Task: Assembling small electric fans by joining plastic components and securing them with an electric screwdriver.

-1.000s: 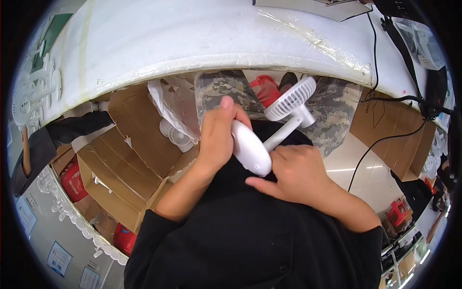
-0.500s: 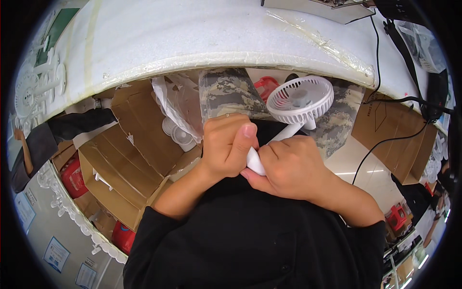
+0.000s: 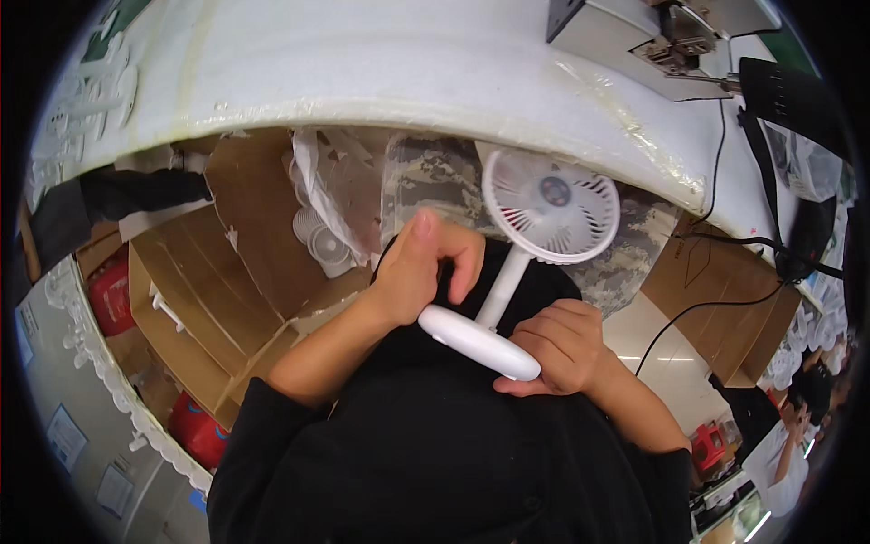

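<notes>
Over my lap is a small white desk fan point(image 3: 555, 204), its round slatted head pointing away and its stem running down to an oval base point(image 3: 478, 343). My right hand point(image 3: 564, 346) is closed around the right end of that base, thumb underneath. My left hand point(image 3: 419, 272) is at the base's left end, its thumb raised and its fingers loosely bent, apart from the thumb. Nothing shows between those fingers. Whether the left palm touches the base's edge, I cannot tell.
A white-covered worktable point(image 3: 362, 63) curves across the far side, with a metal device point(image 3: 648, 45) at its right. An open cardboard box point(image 3: 195, 299) stands left, a second fan point(image 3: 324, 240) beside it. Black cables point(image 3: 698, 299) hang at right. Another person's dark sleeve point(image 3: 136, 199) reaches in at left.
My left hand has loosened from the white part it gripped and drawn apart from my right. The fan's head has tipped to show its front, and its base has come into view.
</notes>
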{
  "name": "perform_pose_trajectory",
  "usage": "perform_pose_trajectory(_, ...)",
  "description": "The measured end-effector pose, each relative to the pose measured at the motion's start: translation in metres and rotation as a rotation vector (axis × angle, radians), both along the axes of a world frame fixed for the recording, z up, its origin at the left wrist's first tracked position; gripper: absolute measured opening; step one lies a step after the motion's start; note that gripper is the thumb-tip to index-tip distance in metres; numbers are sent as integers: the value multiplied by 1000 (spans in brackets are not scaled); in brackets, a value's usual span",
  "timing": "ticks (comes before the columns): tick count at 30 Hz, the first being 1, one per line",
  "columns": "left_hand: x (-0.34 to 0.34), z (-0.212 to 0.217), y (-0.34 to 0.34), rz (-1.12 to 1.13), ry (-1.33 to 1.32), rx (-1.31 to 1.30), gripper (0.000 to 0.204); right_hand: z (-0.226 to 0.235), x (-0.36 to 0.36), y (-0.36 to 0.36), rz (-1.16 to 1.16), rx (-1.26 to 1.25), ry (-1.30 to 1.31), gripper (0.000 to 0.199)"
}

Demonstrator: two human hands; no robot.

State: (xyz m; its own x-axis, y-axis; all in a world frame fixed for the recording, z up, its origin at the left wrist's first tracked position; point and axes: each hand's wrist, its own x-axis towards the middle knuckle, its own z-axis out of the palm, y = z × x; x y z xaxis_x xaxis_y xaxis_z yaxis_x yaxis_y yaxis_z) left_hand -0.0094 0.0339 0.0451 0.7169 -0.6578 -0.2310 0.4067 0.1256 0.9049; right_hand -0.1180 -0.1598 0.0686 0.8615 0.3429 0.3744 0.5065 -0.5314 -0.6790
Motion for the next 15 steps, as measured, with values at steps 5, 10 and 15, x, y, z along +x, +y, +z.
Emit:
perform_pose_trajectory(5, 4, -1, -1, -103, -65, -92, 83, -5, -1, 2, 51, 33, -65, 32)
perform_pose_trajectory(10, 3, -2, -5, -51, -119, -64, 82, 4, 5, -1, 55, 37, -32, 29)
perform_pose_trajectory(15, 0, -5, -7, 97, -135, 30, 48, 17, 14, -21, 33, 403, 354, 23)
